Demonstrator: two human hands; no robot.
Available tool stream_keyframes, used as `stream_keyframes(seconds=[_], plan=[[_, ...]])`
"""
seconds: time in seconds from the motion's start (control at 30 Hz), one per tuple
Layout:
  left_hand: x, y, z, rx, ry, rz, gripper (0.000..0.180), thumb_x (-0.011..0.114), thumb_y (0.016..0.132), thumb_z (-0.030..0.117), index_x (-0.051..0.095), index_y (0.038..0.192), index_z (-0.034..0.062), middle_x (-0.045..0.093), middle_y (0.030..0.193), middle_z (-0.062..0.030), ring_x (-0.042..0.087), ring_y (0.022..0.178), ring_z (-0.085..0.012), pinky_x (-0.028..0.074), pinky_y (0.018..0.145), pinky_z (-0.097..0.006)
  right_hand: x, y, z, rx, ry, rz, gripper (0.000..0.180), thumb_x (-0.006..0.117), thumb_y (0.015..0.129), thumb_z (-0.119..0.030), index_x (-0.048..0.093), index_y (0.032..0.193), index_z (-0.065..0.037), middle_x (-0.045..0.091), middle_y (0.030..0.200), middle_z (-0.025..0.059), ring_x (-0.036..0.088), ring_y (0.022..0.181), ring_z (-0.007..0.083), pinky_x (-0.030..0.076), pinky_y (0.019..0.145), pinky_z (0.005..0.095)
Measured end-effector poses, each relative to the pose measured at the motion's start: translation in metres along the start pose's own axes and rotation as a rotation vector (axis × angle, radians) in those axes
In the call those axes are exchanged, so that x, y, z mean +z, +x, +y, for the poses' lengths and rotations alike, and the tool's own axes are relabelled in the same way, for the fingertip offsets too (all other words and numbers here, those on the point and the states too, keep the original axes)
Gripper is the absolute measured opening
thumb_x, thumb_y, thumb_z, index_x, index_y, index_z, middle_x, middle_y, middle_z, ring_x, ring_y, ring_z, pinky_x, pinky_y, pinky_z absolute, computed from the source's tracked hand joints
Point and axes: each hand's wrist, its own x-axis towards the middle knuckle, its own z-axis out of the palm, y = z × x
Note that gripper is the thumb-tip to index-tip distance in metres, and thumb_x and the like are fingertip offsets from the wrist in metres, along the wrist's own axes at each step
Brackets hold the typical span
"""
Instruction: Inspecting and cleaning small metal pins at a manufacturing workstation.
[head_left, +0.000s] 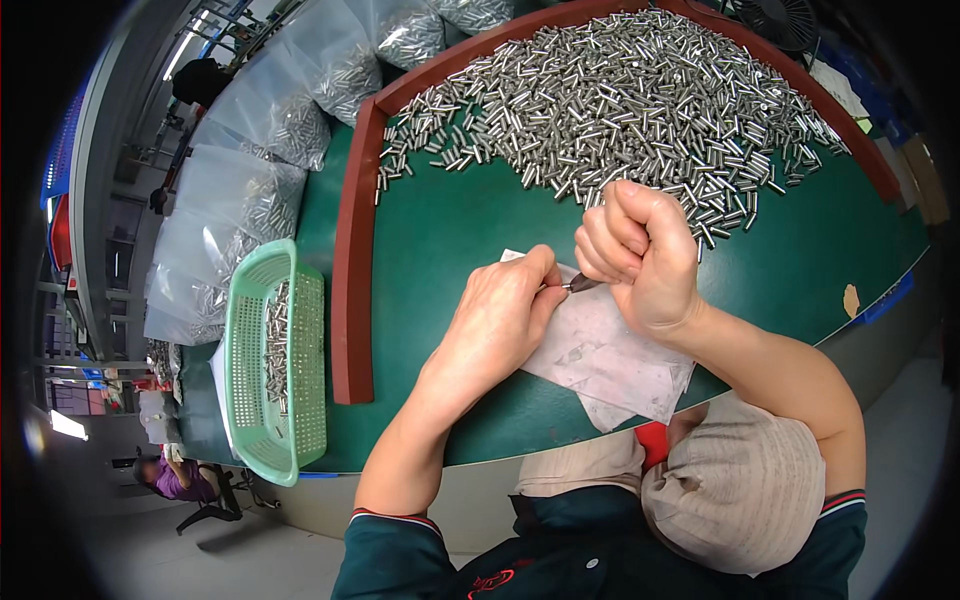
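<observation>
My left hand [500, 310] is closed in a pinch, its thumb and fingertips on a small metal pin [566, 287] that mostly hides behind them. My right hand [640, 250] is curled like a fist. From its underside a short dark tip of a tool [582, 283] points left and meets the pin; the rest of that tool is hidden in the fist. Both hands are over a stained whitish cloth [610, 355] on the green tabletop. Just beyond them spreads a large heap of short shiny metal pins [640, 100].
A dark red wooden rail [355, 270] borders the heap on the left and far sides. Left of it stands a green perforated basket [315, 370] with pins inside. Clear plastic bags of pins [270, 195] line the far left. A small fan [780, 20] stands at the back right.
</observation>
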Motion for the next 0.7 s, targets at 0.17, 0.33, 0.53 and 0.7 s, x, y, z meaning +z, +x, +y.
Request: stream_keyframes(seconds=[0.17,0.33,0.53,0.7], plan=[[0.0000,0.0006,0.0021,-0.004,-0.010,0.017,0.011,0.058,0.072,0.002,0.048,0.071,-0.0027,0.054,0.061,-0.0141,0.052,0.052,-0.0272,0.039,0.050,-0.034,0.0001,-0.0007,0.0001,-0.020,0.009,-0.006,0.039,0.033,0.086,-0.024,0.024,0.049,-0.014,0.023,0.039,-0.0033,0.015,0.037,0.0076,0.015,0.038,0.0244],[0.0004,0.0016,0.0022,-0.020,-0.021,0.026,0.012,0.059,0.071,0.002,0.049,0.068,-0.0033,0.054,0.059,-0.0139,0.051,0.050,-0.0249,0.038,0.048,-0.033,0.0012,-0.0017,0.0016,-0.031,0.018,-0.014,0.038,0.035,0.085,-0.021,0.025,0.049,-0.012,0.026,0.040,-0.0022,0.018,0.038,0.0074,0.017,0.038,0.0241],[0.0012,0.0016,0.0011,-0.051,-0.050,0.026,0.010,0.060,0.070,0.001,0.051,0.070,-0.0041,0.055,0.059,-0.0139,0.052,0.050,-0.0246,0.040,0.050,-0.032,0.0059,-0.0039,0.0043,-0.036,-0.015,-0.008,0.036,0.038,0.083,-0.018,0.026,0.050,-0.010,0.027,0.044,-0.0021,0.021,0.041,0.0054,0.018,0.039,0.0230],[0.0009,0.0022,0.0026,-0.057,-0.052,0.030,0.009,0.057,0.068,0.000,0.048,0.067,-0.0013,0.056,0.062,-0.0144,0.055,0.061,-0.0320,0.042,0.056,-0.040,0.0092,-0.0055,0.0065,-0.090,-0.152,-0.011,0.035,0.038,0.082,-0.016,0.026,0.050,-0.007,0.026,0.046,-0.0030,0.021,0.043,0.0051,0.018,0.040,0.0238]])
